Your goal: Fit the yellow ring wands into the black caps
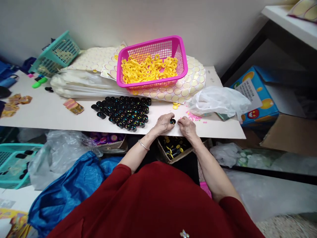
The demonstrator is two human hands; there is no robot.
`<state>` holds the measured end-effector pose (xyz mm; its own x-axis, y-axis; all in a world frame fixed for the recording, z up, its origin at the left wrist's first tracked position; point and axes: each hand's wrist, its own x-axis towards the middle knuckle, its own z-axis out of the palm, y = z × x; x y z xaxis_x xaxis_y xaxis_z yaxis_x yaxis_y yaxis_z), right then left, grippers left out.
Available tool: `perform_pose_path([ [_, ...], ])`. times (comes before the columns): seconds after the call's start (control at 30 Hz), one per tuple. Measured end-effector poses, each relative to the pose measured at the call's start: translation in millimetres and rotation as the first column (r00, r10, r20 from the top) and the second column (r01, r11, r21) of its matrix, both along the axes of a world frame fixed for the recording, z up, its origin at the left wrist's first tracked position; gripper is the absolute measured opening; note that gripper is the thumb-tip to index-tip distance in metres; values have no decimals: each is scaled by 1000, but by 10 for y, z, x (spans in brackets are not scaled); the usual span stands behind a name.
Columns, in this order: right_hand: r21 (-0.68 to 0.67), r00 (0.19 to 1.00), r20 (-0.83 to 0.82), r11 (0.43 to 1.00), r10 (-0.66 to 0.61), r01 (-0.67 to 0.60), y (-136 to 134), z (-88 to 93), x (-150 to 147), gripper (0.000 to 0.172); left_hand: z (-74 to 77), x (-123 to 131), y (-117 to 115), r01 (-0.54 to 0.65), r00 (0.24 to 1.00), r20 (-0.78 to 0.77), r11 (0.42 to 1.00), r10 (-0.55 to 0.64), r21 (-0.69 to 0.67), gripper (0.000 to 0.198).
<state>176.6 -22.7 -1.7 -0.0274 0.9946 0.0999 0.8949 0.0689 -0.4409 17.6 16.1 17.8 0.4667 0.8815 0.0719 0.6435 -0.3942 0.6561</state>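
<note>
My left hand (164, 123) and my right hand (186, 125) meet at the front edge of the white table (49, 115). Both are closed around one small black cap (172, 121) held between the fingertips. To the left of my hands stands a cluster of several black caps (125, 111) with shiny stickers on top. Small pink rings (193, 116) lie scattered just right of my hands. A few yellow rings (175, 105) lie behind them.
A pink basket (182, 54) of yellow rings (148, 68) sits on round-sticker sheets (195, 79) at the back. A white plastic bag (219, 100) lies right. A teal basket (55, 54) tilts at back left. A cardboard box (173, 150) of parts sits below the table edge. A blue bag (71, 185) lies lower left.
</note>
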Motion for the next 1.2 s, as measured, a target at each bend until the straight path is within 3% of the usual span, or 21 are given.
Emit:
perform_pose_path([
  [0.07, 41, 999, -52, 999, -12, 14, 2, -13, -23, 23, -23, -7, 5, 0, 999, 45, 999, 2, -41, 35],
  [0.17, 93, 926, -373, 991, -54, 95, 2, -21, -25, 14, -42, -37, 15, 16, 994, 105, 997, -8, -77, 38],
  [0.2, 80, 848, -525, 987, -77, 139, -5, -15, -24, 10, -41, -48, 12, 14, 990, 140, 998, -4, -65, 40],
  [0.27, -9, 602, -790, 983, -120, 184, -34, 15, -31, 12, -21, -62, -15, -5, 967, 254, 999, 13, -31, 41],
  [0.33, -108, 356, -922, 984, -152, 141, -81, 68, -54, 20, 22, -55, -68, -13, 921, 388, 998, 33, -54, 27],
  [0.4, -134, 245, -957, 986, -155, 100, -141, 128, -92, 25, 75, -23, -141, -4, 875, 476, 985, 87, -171, 15],
  [0.47, -92, 275, -953, 987, -125, 130, -205, 177, -139, 25, 124, 23, -213, 13, 847, 507, 947, 160, -321, 19],
  [0.57, 8, 434, -898, 982, -77, 190, -291, 215, -195, 21, 163, 81, -286, 18, 813, 526, 892, 250, -452, 23],
  [0.7, 124, 620, -784, 977, -10, 174, -353, 218, -211, 14, 169, 87, -316, 26, 804, 542, 897, 243, -441, 21],
  [0.87, 263, 739, -669, 956, 84, 129, -306, 189, -204, 7, 151, 29, -272, -23, 764, 570, 897, 301, -442, 19],
  [0.97, 358, 810, -577, 924, 108, 132, -211, 153, -195, 8, 71, -25, -190, -180, 712, 559, 880, 425, -439, 17],
  [1.03, 389, 848, -517, 915, 119, 109, -135, 117, -182, 9, -17, -58, -139, -241, 719, 510, 858, 472, -453, 19],
  [1.2, 329, 926, -355, 944, 129, -6, -8, 47, -158, 10, -199, -59, -108, -90, 784, 496, 858, 374, -506, 22],
])
